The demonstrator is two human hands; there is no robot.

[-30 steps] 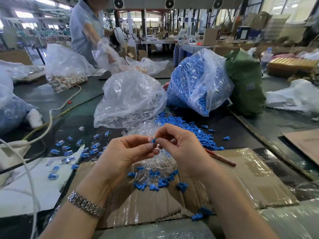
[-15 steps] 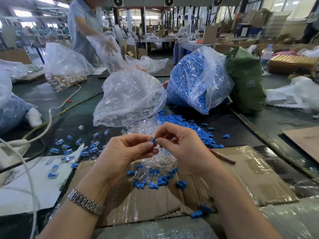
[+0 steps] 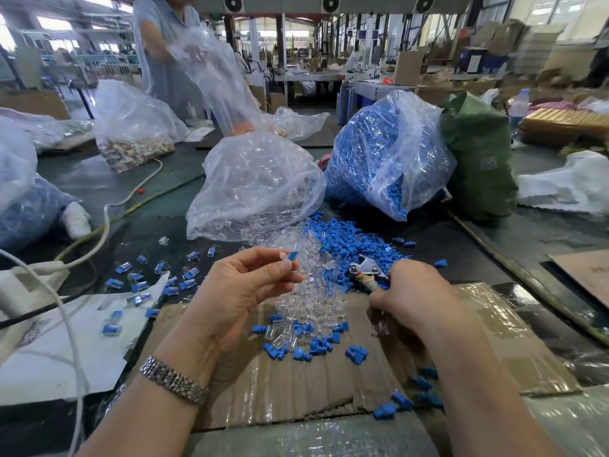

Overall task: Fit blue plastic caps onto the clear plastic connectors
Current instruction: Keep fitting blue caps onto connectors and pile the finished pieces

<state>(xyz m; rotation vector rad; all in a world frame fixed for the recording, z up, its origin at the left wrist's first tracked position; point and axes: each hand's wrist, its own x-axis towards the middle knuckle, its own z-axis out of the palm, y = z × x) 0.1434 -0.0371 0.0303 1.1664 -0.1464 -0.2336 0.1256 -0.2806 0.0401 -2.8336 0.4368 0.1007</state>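
Fingertips of raised left hand [image 3: 244,285] pinch capped connector [image 3: 290,257]; right hand [image 3: 412,291] grips pliers [image 3: 367,275].

capped connector [image 3: 290,256] in fingers, loose caps [image 3: 349,240] piled

Blue caps [image 3: 342,240], clear connectors [image 3: 306,301], brown cardboard [image 3: 329,387], green sack [image 3: 479,159]

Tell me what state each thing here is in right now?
Left hand: pinching a capped connector, raised.
Right hand: closed on pliers, low by the pile.
Bag of clear connectors: open, spilling onto the table.
Bag of blue caps: open, spilling.
Finished pieces: scattered at left.
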